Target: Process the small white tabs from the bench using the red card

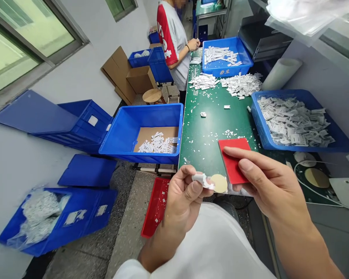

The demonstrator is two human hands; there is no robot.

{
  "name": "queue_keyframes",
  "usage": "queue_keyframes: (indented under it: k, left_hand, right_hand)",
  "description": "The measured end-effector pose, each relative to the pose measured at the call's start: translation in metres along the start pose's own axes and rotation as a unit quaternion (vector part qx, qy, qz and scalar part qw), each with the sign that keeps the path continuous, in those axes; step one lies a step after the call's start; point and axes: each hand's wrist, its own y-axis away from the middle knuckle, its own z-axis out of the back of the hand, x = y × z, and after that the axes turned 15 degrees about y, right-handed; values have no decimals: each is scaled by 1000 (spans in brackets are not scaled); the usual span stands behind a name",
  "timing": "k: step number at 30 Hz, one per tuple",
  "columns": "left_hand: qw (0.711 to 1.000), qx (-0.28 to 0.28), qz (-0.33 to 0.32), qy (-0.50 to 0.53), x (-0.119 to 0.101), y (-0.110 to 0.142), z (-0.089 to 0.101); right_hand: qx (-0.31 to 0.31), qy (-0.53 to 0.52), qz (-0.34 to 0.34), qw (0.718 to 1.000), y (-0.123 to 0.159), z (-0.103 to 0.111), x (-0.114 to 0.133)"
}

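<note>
My left hand (182,197) pinches a small white plastic piece (203,180) between thumb and fingers, just past the near edge of the green table (206,135). To its right, my right hand (267,174) grips a flat red block (235,162) with a grey side, thumb and forefinger lying on its face. A round cream disc (220,183) shows between the two hands, close to the white piece. Two loose white pieces, one (203,114) nearer and one (227,107) farther right, lie on the table beyond the block, among scattered white scraps.
A blue basket (257,116) heaped with white pieces stands at the right. Farther back are piles of white parts (241,84) and a blue tray (228,71). A large blue bin (139,157) adjoins the table's left side. A co-worker (177,46) stands at the far end.
</note>
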Motion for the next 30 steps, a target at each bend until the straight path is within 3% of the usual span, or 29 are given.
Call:
queue_keyframes:
  k: [6,11,12,15,18,21,25,26,30]
  left_hand:
    - [998,21,51,24,-1,2,-2]
    - [990,-2,137,22,0,0,6]
    - [988,2,153,20,1,0,8]
    - [984,13,173,24,1,1,11]
    - [983,29,180,34,1,4,11]
    - [981,62,179,50,2,7,10]
    - [987,37,156,25,1,5,10]
    - [988,33,152,21,0,4,10]
    - [988,46,143,42,-2,4,8]
  right_hand:
    - [15,-40,7,999,12,-3,7]
    - [223,-74,71,969,4,2,9]
    - [218,-59,70,972,0,1,11]
    - [105,-4,42,994,-16,-2,15]
    - [89,29,29,995,-25,-6,15]
    - [28,48,24,998,-27,-7,12]
    - [101,47,14,994,-24,-5,6]
    - [93,61,15,994,-25,-5,4]
    - [-30,93,8,995,-25,-4,-6]
